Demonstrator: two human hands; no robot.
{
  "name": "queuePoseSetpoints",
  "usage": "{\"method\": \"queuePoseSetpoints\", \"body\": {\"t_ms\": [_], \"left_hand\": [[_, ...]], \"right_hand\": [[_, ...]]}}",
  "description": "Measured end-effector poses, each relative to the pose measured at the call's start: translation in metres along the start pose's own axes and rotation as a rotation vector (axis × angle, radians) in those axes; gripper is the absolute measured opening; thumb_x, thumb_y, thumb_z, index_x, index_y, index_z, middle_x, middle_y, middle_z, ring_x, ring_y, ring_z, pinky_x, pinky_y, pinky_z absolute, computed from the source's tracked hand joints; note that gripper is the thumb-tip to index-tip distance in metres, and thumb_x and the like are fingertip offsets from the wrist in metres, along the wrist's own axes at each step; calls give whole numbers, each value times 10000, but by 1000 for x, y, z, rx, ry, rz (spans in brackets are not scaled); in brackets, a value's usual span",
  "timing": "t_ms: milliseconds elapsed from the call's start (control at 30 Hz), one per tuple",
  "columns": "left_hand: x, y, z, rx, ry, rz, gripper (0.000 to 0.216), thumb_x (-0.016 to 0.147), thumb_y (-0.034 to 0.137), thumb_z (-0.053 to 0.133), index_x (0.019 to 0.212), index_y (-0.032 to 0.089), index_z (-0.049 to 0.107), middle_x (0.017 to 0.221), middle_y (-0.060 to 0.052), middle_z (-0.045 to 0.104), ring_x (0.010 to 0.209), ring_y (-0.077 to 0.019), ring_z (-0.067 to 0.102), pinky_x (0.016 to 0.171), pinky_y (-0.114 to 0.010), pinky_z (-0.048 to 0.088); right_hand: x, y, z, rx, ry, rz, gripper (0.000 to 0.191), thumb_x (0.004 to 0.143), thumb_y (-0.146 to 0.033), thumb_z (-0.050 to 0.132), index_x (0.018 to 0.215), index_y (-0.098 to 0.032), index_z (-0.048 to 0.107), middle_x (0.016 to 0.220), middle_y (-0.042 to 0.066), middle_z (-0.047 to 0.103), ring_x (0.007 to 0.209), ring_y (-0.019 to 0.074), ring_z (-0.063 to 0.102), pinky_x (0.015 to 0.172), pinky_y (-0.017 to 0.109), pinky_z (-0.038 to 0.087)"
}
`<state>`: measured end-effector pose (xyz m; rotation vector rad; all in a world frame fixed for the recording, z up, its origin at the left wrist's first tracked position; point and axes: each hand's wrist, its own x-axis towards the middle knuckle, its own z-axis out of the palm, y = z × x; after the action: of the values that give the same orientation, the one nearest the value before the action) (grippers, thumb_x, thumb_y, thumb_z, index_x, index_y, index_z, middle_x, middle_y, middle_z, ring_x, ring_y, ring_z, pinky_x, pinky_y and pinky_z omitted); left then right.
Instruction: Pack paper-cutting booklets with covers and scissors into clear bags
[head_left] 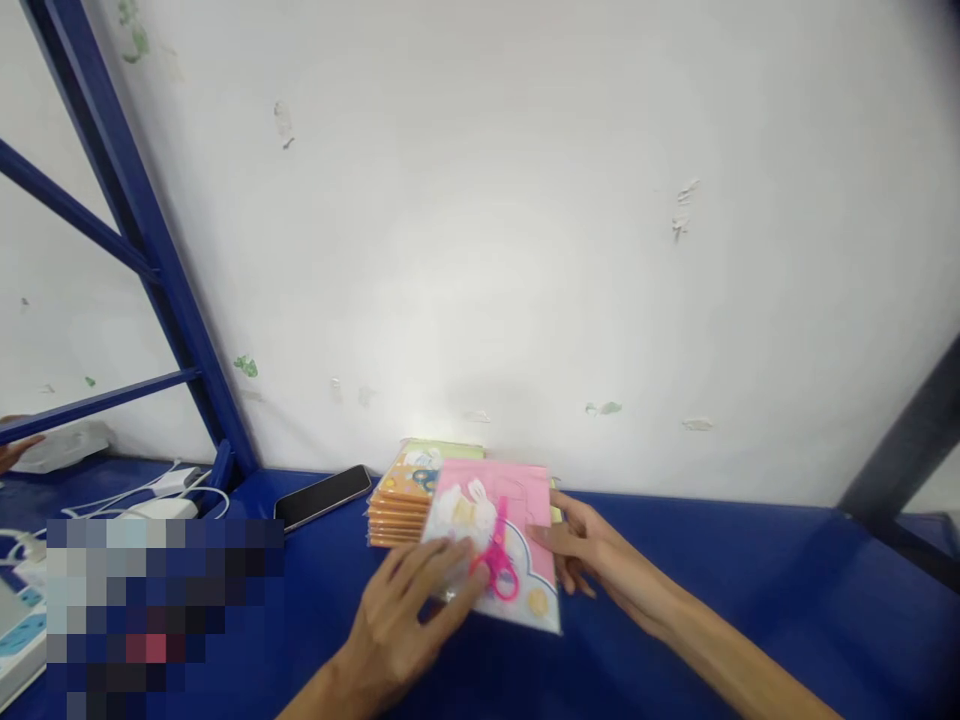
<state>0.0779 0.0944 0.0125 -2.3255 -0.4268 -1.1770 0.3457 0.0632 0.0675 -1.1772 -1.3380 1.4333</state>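
A clear-wrapped pink and white packet [525, 500] with a rabbit picture is held up in front of me, tilted. Pink scissors [499, 560] show on its front; I cannot tell if they lie under the wrapping. My left hand [409, 605] lies over its lower left part, fingers stretched across it and thumb by the scissors' handles. My right hand [577, 540] grips the right edge, thumb in front and fingers behind. Behind the packet, a stack of wrapped orange packets [397, 515] stands on the blue surface, its right part mostly hidden.
On the blue tabletop [675, 620] a dark-screened phone [322, 497] lies left of the stack. White cables, a charger [174, 482] and a power strip [22, 640] are at far left, near a blurred-out patch. A blue metal frame [161, 250] rises there. Another person's hand [15, 452] shows at the left edge.
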Motion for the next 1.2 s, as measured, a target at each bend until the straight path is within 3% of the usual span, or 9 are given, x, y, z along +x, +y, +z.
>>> {"method": "queuePoseSetpoints", "body": {"t_ms": [100,233,367,467,600,733,867,1033,1200], "left_hand": [[0,21,9,-170,-74,64,324,978,196,533,1264,212,684,1223,-115,746,1177,-246,643,977,-378,514],[-7,38,25,-390,-99,41,346,1022,256,465,1319,180,626,1135,-126,754,1072,-221,677,890,-330,557],[-8,44,26,-545,-212,-250,346,967,217,487,1277,173,634,1097,-138,744,951,-213,711,825,-313,578],[1,47,18,-684,-469,-567,281,965,242,479,1060,196,739,924,-72,771,810,-186,715,745,-272,548],[14,42,10,-982,-770,-976,285,941,373,573,894,187,785,818,-26,767,730,-167,641,635,-246,450],[11,33,12,-1289,-765,-1165,300,795,425,760,868,134,771,752,-23,708,668,-137,561,589,-236,372],[6,27,15,-1342,-684,-1356,466,611,522,879,797,116,744,692,-15,670,624,-131,539,580,-244,366],[7,21,13,-1293,-644,-1427,515,650,604,819,810,124,727,638,16,613,507,-91,431,497,-242,309],[8,18,11,-1326,-656,-1351,449,637,535,860,742,127,705,662,9,618,608,-112,506,565,-241,377]], "right_hand": [[-27,8,-16,-62,19,28,677,840,-530,757,1405,-216,553,578,-53,591,446,94,484,371,175,267],[-51,36,-25,102,-2,88,623,802,-555,745,1314,-218,636,842,36,732,655,181,668,581,271,492],[-64,62,-22,94,-11,168,576,773,-568,762,1197,-181,714,1107,83,737,1082,309,677,928,381,500],[-72,71,-18,-16,4,215,537,816,-580,742,1206,-210,724,1201,72,709,1188,303,617,1011,368,457],[-71,75,-14,-126,38,199,550,791,-694,711,1096,-239,758,1032,56,709,1020,285,652,862,338,512],[-61,76,-17,-164,22,204,647,763,-778,677,1125,-244,722,678,-10,585,622,179,581,575,271,445],[-55,80,-26,-175,-19,223,715,792,-817,607,1219,-245,643,591,-38,538,478,95,444,458,199,327],[-57,81,-32,-285,-166,249,814,697,-728,769,1339,-261,583,774,51,731,450,99,538,353,155,334],[-58,64,-41,-310,-185,261,646,750,-620,799,1221,-201,656,641,-9,653,461,77,514,417,159,399]]}}
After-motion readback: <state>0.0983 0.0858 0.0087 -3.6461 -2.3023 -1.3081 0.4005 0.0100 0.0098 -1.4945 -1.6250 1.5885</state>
